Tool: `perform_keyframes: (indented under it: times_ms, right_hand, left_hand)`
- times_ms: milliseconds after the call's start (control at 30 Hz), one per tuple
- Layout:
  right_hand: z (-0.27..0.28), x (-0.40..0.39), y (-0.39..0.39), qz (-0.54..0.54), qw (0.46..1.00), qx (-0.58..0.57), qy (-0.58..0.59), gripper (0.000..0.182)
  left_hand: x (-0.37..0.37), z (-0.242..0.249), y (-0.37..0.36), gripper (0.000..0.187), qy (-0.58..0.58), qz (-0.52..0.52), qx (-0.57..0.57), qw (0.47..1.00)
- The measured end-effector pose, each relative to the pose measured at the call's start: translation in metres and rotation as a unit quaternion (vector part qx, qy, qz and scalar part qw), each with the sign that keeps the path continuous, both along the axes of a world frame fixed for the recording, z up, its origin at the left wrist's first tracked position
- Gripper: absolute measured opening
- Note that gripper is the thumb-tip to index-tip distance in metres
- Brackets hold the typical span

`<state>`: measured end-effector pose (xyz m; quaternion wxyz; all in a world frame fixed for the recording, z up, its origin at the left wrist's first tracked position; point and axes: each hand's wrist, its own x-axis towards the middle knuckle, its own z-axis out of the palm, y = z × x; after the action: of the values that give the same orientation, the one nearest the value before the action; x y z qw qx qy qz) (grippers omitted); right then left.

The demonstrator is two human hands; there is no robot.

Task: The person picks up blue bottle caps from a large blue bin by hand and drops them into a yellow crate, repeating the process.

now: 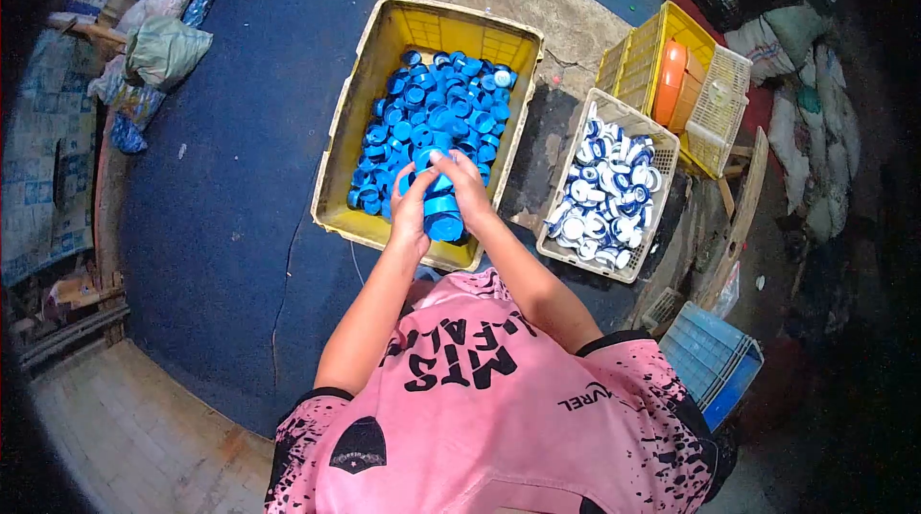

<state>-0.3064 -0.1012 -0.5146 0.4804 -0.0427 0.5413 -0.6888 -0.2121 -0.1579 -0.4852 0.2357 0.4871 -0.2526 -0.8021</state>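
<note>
Over the near end of a yellow crate (341, 154), both of my hands are closed around a short stack of blue plastic caps (442, 224). My left hand (411, 205) grips the stack from the left side. From the right, my right hand (466, 190) wraps it, with a thumb near the top cap. Part of the stack is hidden by my fingers. Many loose blue caps (451, 92) fill the crate beyond my hands, and a white-topped one (503, 79) lies among them.
To the right stands a cream basket (549, 244) of white and dark-blue caps (604, 188). Behind it are a yellow crate on its side (628, 58) and an orange basin (670, 82). A blue crate (705, 351) sits near my right elbow. Sacks (165, 49) line the left wall.
</note>
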Motion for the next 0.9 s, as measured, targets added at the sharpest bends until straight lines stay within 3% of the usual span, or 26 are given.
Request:
perform_keyframes:
  times_ms: [67, 200, 367, 467, 633, 733, 900]
  right_hand:
    - [-0.003, -0.003, -0.007, 0.028, 0.999, 0.0, 0.018, 0.034]
    - [-0.014, -0.004, -0.023, -0.014, 0.998, 0.055, 0.011, 0.028]
    - [0.003, 0.004, -0.05, -0.105, 0.994, 0.038, 0.013, 0.044]
    - [-0.007, 0.002, -0.047, -0.044, 0.993, 0.103, 0.037, 0.046]
    - [-0.002, 0.009, -0.05, -0.07, 0.997, 0.008, 0.037, 0.028]
    - [-0.002, 0.012, -0.05, -0.075, 0.993, 0.018, 0.085, 0.028]
    - [0.001, 0.017, -0.052, -0.082, 0.993, 0.051, 0.065, 0.024]
  left_hand:
    - [-0.003, 0.0, -0.009, 0.058, -0.022, 0.003, -0.005, 1.0]
    - [-0.003, 0.007, -0.021, 0.056, -0.051, -0.007, -0.008, 0.999]
    - [0.005, 0.0, -0.041, 0.052, 0.005, -0.029, -0.019, 0.999]
    - [0.009, 0.0, -0.048, 0.052, 0.029, -0.043, -0.018, 0.998]
    - [0.007, 0.011, -0.056, 0.057, 0.028, -0.059, -0.042, 0.997]
    - [0.006, 0.014, -0.06, 0.056, -0.018, -0.068, -0.067, 0.995]
    - [0.009, 0.005, -0.062, 0.047, -0.014, -0.073, -0.074, 0.995]
